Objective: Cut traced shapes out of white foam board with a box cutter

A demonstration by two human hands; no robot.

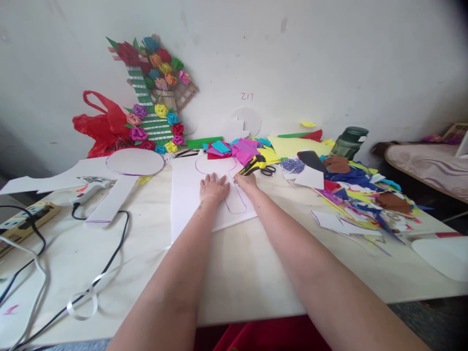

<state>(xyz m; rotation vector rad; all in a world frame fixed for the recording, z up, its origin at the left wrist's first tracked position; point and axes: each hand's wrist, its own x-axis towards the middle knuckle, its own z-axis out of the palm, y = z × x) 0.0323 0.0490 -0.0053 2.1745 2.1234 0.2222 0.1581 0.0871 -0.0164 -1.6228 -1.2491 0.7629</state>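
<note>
the white sheet [190,200] lies near the middle of the tabletop [248,282], both hands over it. it bears a purple outline [237,213], a rounded head toward the far edge and a straight handle toward the near edge. the person's left hand [214,187] rests on the sheet, palm down, fingers spread, between the rounded head and the near edge. the right hand [246,182] is just beside it on the right, its fingers curled together at the sheet's right side; one cannot tell what they pinch. a yellow-and-black tool [252,165] shows right by those fingers, slanting toward the far right corner, with black scissor handles [268,170] next to it.

along the far edge, beyond the sheet, lie magenta pieces [245,150]. toward the right edge spreads a heap of colored scraps [365,180], a dark green bottle [349,144] behind it and a dark phone [310,160] at its left end. at the far left corner a round white cutout [135,162] overlaps a white strip [113,201]; a power strip [51,212] sits by the left edge.
</note>
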